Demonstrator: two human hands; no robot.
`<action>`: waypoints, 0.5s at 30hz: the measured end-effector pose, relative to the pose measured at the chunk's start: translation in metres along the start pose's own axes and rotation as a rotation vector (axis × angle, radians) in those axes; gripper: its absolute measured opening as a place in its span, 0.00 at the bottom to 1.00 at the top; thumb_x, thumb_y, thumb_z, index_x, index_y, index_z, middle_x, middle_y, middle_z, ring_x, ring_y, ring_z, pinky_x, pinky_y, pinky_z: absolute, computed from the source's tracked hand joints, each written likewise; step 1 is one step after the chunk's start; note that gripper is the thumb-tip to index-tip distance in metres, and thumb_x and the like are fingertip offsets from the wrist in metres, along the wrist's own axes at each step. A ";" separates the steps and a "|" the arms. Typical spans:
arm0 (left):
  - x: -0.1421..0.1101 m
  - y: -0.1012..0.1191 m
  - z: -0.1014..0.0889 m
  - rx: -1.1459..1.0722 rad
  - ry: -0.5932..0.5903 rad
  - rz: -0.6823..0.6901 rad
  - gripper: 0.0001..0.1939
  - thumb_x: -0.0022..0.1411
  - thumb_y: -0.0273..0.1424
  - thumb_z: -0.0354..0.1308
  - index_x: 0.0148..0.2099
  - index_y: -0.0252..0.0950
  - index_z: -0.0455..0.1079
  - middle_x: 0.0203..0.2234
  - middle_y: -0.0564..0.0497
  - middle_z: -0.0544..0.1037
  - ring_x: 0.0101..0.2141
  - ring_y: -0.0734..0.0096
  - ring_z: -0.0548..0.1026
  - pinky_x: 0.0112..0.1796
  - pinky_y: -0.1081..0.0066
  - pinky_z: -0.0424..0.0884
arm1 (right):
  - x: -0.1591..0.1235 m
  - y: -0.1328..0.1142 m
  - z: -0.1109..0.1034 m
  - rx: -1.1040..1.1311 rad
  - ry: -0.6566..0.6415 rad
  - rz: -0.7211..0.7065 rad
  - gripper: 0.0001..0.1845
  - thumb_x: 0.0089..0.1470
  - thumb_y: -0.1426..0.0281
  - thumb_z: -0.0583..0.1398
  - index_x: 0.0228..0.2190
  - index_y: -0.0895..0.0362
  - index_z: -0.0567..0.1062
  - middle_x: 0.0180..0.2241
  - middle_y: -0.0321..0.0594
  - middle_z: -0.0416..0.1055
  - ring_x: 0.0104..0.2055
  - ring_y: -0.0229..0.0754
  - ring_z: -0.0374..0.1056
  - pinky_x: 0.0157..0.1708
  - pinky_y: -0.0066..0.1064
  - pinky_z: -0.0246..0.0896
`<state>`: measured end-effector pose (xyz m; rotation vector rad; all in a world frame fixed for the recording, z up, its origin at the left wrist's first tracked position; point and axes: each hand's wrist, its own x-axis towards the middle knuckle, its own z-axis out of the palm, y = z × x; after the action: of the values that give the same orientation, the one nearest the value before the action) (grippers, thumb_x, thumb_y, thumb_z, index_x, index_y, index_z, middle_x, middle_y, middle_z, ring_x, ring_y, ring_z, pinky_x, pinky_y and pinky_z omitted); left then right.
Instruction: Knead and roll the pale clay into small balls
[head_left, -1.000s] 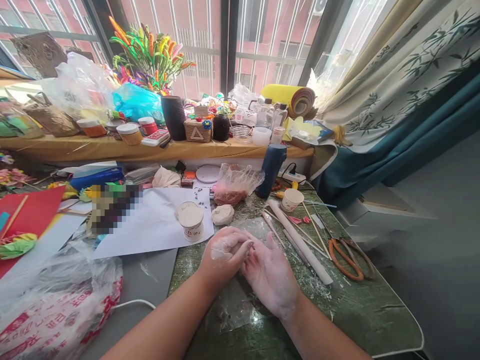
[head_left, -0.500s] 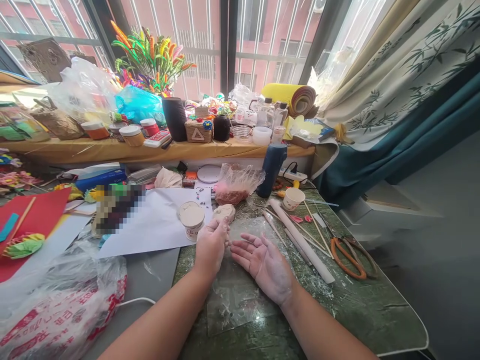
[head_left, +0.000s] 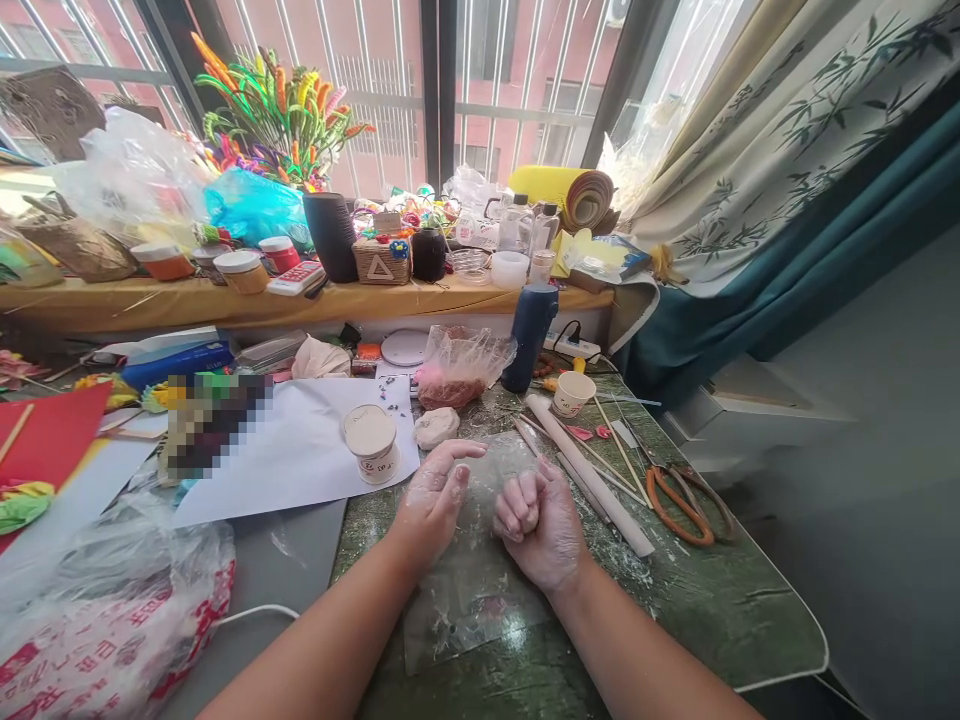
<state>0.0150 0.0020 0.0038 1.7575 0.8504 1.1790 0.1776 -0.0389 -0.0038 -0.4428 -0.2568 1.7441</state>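
Head view: the left hand (head_left: 433, 498) is held unclenched, fingers extended; the right hand (head_left: 541, 518) is curled into a loose fist (whether anything is enclosed cannot be told); both are whitened and positioned over the sheet (head_left: 450, 620); the lump (head_left: 436, 428) is placed just beyond the left hand, near the cup (head_left: 373, 450); the rod (head_left: 592, 480) is laid farther right.

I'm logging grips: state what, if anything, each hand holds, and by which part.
The left hand is open, with nothing visible in it. The right hand is curled shut; whether it holds anything cannot be told.
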 end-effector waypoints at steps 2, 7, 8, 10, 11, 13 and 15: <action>0.001 -0.001 -0.001 0.009 0.024 -0.037 0.19 0.75 0.43 0.45 0.52 0.38 0.73 0.48 0.45 0.78 0.52 0.59 0.73 0.57 0.60 0.63 | -0.005 0.000 0.001 -0.008 -0.048 -0.011 0.32 0.63 0.56 0.58 0.11 0.55 0.64 0.09 0.31 0.58 0.12 0.34 0.54 0.14 0.26 0.45; 0.002 -0.001 -0.002 0.064 0.048 -0.057 0.19 0.75 0.41 0.44 0.49 0.38 0.74 0.44 0.47 0.79 0.49 0.61 0.74 0.54 0.61 0.65 | -0.005 0.000 0.003 -0.058 -0.023 -0.062 0.31 0.63 0.60 0.60 0.11 0.55 0.63 0.08 0.30 0.57 0.11 0.33 0.52 0.14 0.26 0.47; 0.002 -0.001 -0.001 0.091 0.063 -0.055 0.18 0.75 0.40 0.45 0.49 0.38 0.74 0.44 0.46 0.79 0.49 0.61 0.74 0.54 0.61 0.65 | -0.003 0.000 0.003 -0.084 0.000 -0.078 0.29 0.63 0.59 0.61 0.13 0.55 0.66 0.10 0.30 0.60 0.13 0.33 0.55 0.15 0.26 0.50; 0.001 -0.001 -0.001 0.155 0.081 -0.048 0.16 0.74 0.39 0.47 0.48 0.38 0.74 0.44 0.46 0.79 0.49 0.61 0.74 0.55 0.60 0.66 | 0.001 0.001 0.005 -0.125 0.044 -0.102 0.23 0.61 0.54 0.62 0.21 0.56 0.75 0.18 0.35 0.71 0.21 0.36 0.67 0.23 0.28 0.63; 0.001 -0.001 0.000 0.187 0.074 -0.043 0.15 0.73 0.39 0.48 0.49 0.38 0.74 0.46 0.45 0.79 0.50 0.60 0.74 0.55 0.59 0.66 | 0.002 0.002 0.007 -0.130 0.053 -0.098 0.21 0.60 0.52 0.62 0.29 0.56 0.79 0.26 0.39 0.77 0.29 0.39 0.73 0.32 0.30 0.69; 0.000 0.000 0.001 0.236 0.034 -0.029 0.14 0.71 0.38 0.53 0.52 0.38 0.72 0.53 0.44 0.76 0.55 0.58 0.72 0.59 0.57 0.64 | 0.000 0.005 0.012 -0.119 0.024 -0.038 0.26 0.59 0.47 0.60 0.45 0.56 0.80 0.43 0.45 0.80 0.47 0.46 0.75 0.52 0.38 0.67; -0.002 0.002 0.003 0.260 0.002 -0.035 0.19 0.67 0.37 0.58 0.58 0.38 0.70 0.60 0.42 0.71 0.61 0.56 0.68 0.62 0.55 0.61 | -0.005 0.009 0.016 -0.124 -0.067 0.048 0.33 0.58 0.44 0.59 0.54 0.54 0.76 0.55 0.46 0.76 0.59 0.48 0.68 0.64 0.43 0.56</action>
<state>0.0172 -0.0011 0.0047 1.9404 1.0707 1.0855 0.1634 -0.0447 0.0080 -0.4847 -0.4067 1.7982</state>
